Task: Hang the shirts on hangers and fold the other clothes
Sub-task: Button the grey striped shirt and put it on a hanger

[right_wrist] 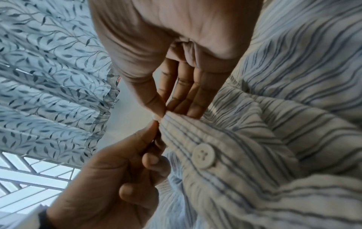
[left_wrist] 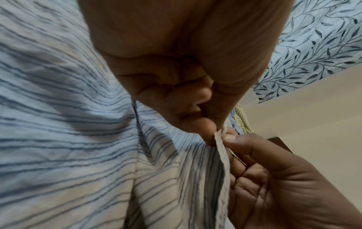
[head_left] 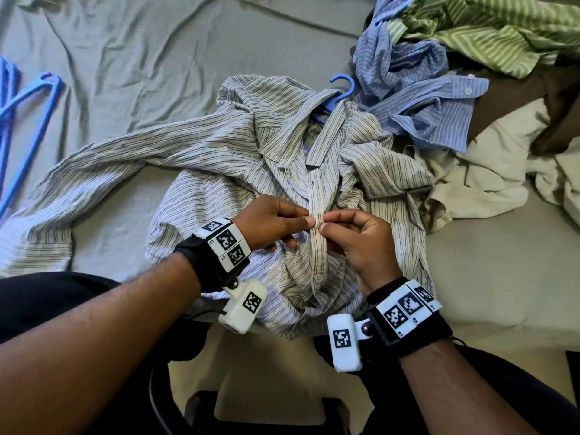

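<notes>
A grey bedsheet (head_left: 157, 51) carries a striped shirt (head_left: 219, 171), spare hangers (head_left: 28, 120), heaped clothes (head_left: 455, 73).

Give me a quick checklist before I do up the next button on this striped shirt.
1. Both hands on placket: left hand and right hand pinch the striped shirt at its front strip. Ok.
2. Hanger inside collar: hook sticks out. Ok.
3. Button nearer you fastened: ok.
4. Button under fingertips through its hole: cannot tell.
5. Sleeve lying flat: bunched on the right side. Not ok.

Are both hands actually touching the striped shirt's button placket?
Touching. Head view shows left hand and right hand pinching the striped shirt's placket.
</notes>
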Motion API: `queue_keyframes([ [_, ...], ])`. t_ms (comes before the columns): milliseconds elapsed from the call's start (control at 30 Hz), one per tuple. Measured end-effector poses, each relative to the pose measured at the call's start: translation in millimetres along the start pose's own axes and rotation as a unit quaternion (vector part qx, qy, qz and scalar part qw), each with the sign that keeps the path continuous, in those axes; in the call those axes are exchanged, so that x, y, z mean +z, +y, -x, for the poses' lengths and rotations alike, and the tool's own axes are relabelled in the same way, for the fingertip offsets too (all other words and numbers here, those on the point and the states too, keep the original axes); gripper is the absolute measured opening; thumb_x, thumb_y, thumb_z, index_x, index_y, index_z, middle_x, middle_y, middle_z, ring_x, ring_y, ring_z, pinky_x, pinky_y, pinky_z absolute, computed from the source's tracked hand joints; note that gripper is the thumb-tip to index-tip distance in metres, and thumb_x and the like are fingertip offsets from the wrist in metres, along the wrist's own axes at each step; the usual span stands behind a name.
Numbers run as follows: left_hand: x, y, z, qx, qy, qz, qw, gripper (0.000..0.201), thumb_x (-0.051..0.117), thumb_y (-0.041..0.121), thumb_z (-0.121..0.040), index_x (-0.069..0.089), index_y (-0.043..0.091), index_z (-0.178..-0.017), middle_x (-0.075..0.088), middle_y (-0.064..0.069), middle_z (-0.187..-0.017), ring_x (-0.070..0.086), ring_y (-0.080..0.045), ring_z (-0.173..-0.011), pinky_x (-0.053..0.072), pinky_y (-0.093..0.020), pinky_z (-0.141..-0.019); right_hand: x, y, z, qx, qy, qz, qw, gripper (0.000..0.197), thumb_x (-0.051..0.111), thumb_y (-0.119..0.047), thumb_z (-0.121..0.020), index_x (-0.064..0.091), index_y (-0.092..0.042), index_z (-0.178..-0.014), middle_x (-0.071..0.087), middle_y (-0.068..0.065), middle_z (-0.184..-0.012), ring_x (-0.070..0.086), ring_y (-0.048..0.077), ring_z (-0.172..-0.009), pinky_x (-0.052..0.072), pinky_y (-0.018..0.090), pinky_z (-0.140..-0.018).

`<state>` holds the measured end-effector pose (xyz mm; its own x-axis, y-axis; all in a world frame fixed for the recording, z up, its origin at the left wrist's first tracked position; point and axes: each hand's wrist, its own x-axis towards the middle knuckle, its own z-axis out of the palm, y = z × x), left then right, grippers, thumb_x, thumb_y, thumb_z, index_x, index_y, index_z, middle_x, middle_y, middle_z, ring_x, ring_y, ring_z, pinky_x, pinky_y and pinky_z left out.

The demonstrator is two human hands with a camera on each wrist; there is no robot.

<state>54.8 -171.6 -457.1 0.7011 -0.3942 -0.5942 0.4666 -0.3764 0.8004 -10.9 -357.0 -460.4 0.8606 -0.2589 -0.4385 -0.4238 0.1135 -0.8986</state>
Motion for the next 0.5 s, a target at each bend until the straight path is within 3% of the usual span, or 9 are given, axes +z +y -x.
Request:
queue_keyframes([
  [100, 0.7, 0.4, -0.2, 0.002, -0.002, -0.005, 1.0, 0.011, 0.075, 0.03, -0.094, 0.08, 0.02, -0.094, 0.079, -0.005, -0.085, 0.068, -0.015, -0.065, 0.041, -0.022, -0.048, 0.7, -1.6, -1.0, 0.027, 0.008, -0.028, 0.999, 0.015, 0.08, 0.005, -0.082, 0.075, -0.005, -0.093, 0.076, 0.022, -0.091, 0.07, 0.027, -0.079, 0.06, 0.044, -0.079],
  [233, -0.1, 1.0, -1.8, -0.015, -0.005, 0.016, 1.0, 0.018, 0.072, 0.028, -0.096, 0.078, 0.015, -0.087, 0.073, -0.003, -0.079, 0.056, -0.015, -0.062, 0.035, -0.021, -0.047, 0.5, -7.0, -0.4, 0.045, 0.0, -0.048, 0.998, 0.018, 0.081, 0.003, -0.082, 0.072, -0.008, -0.093, 0.077, 0.015, -0.087, 0.073, 0.024, -0.078, 0.061, 0.036, -0.072],
  [400, 0.2, 2.7, -1.2, -0.016, 0.0, 0.022, 1.0, 0.019, 0.071, 0.028, -0.097, 0.077, 0.011, -0.091, 0.076, -0.002, -0.083, 0.058, -0.012, -0.058, 0.033, -0.022, -0.049, -1.6, -8.1, 3.7, 0.04, -0.03, -0.047, 0.998, 0.013, 0.078, -0.005, -0.089, 0.074, -0.005, -0.101, 0.079, 0.019, -0.097, 0.077, 0.029, -0.087, 0.062, 0.036, -0.075],
  [500, 0.5, 3.9, -0.1, 0.007, 0.004, 0.003, 1.0, 0.02, 0.073, 0.03, -0.096, 0.079, 0.012, -0.09, 0.079, -0.005, -0.089, 0.058, -0.011, -0.061, 0.036, -0.023, -0.049, -1.4, -8.5, 4.5, 0.033, -0.038, -0.047, 0.998, 0.017, 0.078, -0.008, -0.091, 0.073, -0.007, -0.107, 0.079, 0.015, -0.098, 0.076, 0.023, -0.088, 0.062, 0.035, -0.075],
])
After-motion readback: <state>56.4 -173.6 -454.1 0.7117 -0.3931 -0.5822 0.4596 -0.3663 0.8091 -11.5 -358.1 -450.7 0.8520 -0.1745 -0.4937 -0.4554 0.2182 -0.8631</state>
